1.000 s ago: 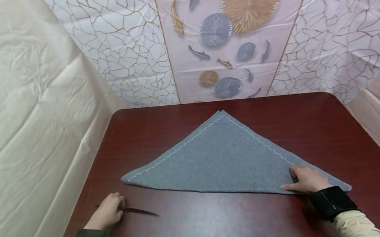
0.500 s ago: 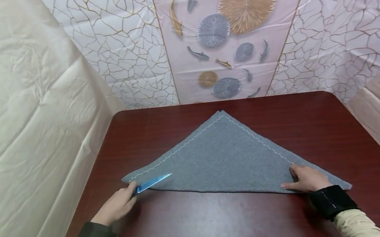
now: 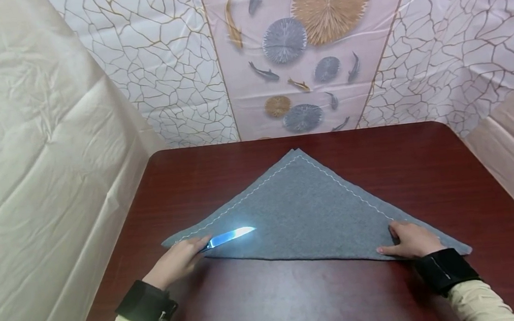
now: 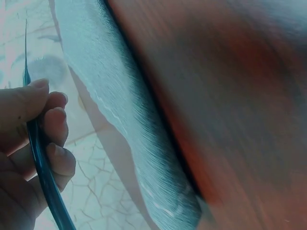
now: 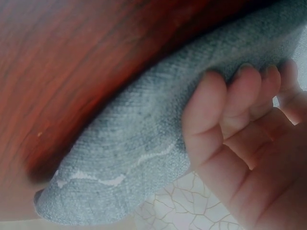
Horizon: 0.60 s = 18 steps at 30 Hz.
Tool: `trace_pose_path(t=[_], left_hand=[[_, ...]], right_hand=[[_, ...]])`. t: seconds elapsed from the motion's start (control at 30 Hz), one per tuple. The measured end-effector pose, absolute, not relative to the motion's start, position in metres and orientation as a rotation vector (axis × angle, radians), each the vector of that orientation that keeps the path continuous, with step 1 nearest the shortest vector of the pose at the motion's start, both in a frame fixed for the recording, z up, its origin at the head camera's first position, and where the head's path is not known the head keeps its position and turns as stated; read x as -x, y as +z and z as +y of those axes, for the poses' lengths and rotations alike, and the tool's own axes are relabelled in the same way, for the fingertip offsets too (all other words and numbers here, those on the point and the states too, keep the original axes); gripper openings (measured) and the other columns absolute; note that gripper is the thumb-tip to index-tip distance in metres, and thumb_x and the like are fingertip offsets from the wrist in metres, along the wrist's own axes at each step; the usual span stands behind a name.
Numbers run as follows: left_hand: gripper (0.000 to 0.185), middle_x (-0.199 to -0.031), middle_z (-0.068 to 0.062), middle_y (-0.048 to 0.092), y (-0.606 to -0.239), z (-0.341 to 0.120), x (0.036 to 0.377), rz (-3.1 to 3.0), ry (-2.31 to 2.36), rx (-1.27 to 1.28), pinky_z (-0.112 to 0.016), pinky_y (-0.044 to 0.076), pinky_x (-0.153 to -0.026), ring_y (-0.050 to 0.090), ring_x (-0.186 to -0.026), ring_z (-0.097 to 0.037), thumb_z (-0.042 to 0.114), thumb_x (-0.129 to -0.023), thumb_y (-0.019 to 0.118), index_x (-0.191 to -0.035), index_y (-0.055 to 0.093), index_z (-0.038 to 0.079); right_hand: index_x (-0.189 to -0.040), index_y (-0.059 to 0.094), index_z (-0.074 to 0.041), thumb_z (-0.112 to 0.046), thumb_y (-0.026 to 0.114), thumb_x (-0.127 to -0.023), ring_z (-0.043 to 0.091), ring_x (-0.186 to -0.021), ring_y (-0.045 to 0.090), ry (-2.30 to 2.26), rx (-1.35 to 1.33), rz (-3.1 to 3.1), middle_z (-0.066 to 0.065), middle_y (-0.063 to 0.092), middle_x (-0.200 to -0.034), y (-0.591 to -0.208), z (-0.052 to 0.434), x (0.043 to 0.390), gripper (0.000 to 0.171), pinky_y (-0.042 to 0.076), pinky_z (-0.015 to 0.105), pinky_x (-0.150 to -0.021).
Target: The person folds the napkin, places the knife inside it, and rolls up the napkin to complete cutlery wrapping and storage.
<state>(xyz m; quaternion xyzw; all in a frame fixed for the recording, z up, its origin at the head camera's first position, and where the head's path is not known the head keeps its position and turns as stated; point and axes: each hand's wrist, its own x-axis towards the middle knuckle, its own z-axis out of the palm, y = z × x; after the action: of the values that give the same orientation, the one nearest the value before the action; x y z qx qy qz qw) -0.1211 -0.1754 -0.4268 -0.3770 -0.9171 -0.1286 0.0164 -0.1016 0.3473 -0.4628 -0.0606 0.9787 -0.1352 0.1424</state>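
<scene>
A grey cloth [image 3: 307, 207] with white wavy stitching lies folded into a triangle, its point toward the back of the table. My left hand [image 3: 176, 262] holds a knife [image 3: 231, 237] by its dark handle, over the cloth's left end. Light glares off the blade, which points right and a little away from me. In the left wrist view the fingers and thumb curl round the knife [image 4: 44, 177]. Near the cloth's right end, my right hand [image 3: 413, 240] rests on it with thumb and forefinger spread. The right wrist view shows those fingertips [image 5: 211, 86] pressed against the fabric.
Under everything is a dark red-brown wooden table [image 3: 269, 302] with rounded far corners. Behind it hangs a patterned curtain [image 3: 184, 65] with fish and round motifs. A plain cream sheet [image 3: 47, 173] slopes along the left side.
My left hand has lifted the knife from the table left of the cloth and carried it right and away, over the cloth, its blade turned upward-right. The right hand stays in place.
</scene>
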Motion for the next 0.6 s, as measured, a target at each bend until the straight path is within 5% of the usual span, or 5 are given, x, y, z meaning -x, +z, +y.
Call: trace_pose_path(t=[0.2,0.6], left_hand=[[0.048,-0.090,-0.010,0.064,-0.427,-0.158,0.129,-2.800,-0.350,1.211,-0.033,0.050,-0.065,0.062,-0.076,-0.020,-0.007,-0.074,0.067,-0.120,0.053,-0.004],[0.042,-0.095,-0.006,0.064,-0.427,-0.115,0.136,-2.791,-0.382,1.299,-0.032,0.050,-0.074,0.061,-0.079,-0.015,-0.005,-0.080,0.062,-0.120,0.051,0.003]], right_hand=[[-0.072,0.042,-0.009,-0.057,0.069,-0.067,0.015,-0.056,0.036,-0.383,0.171,2.820,0.002,0.036,-0.063,-0.462,0.349,0.101,0.055,0.026,0.030,-0.052],[-0.072,0.042,-0.010,-0.056,0.070,-0.067,0.015,-0.055,0.035,-0.367,0.171,2.852,0.002,0.036,-0.062,-0.464,0.350,0.099,0.054,0.026,0.030,-0.052]])
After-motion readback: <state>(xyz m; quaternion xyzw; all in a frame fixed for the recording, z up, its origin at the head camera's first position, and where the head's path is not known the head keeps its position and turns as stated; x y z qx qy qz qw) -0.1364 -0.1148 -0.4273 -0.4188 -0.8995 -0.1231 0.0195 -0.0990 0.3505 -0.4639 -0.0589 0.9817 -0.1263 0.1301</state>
